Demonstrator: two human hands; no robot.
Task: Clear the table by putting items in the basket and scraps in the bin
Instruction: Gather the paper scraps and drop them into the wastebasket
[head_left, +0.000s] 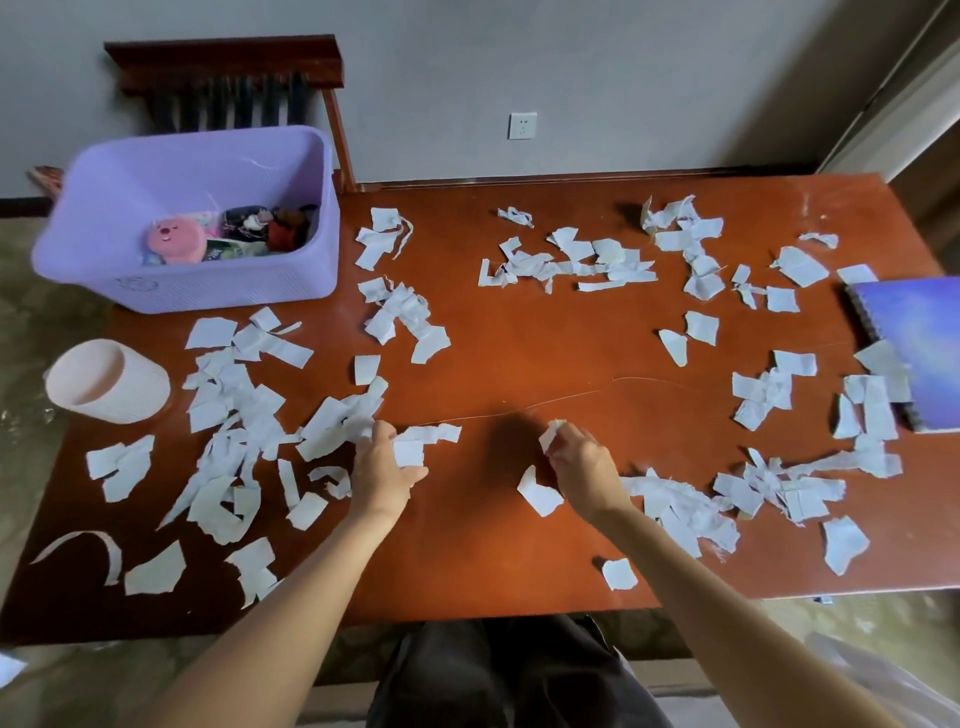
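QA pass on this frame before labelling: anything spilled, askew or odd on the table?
Yes. Torn paper scraps are strewn over nearly the whole table. A thin thread trails across the middle. The spiral notebook sits skewed at the right edge, scraps overlapping it. The purple basket seems to overhang the far left corner.

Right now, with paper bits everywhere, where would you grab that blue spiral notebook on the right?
Probably by its spiral-bound edge, near the far corner. The blue spiral notebook lies flat on the table, so you must get under an edge; paper scraps overlap the near corner. Come from the table's middle with the right hand, once emptied, which is nearer.
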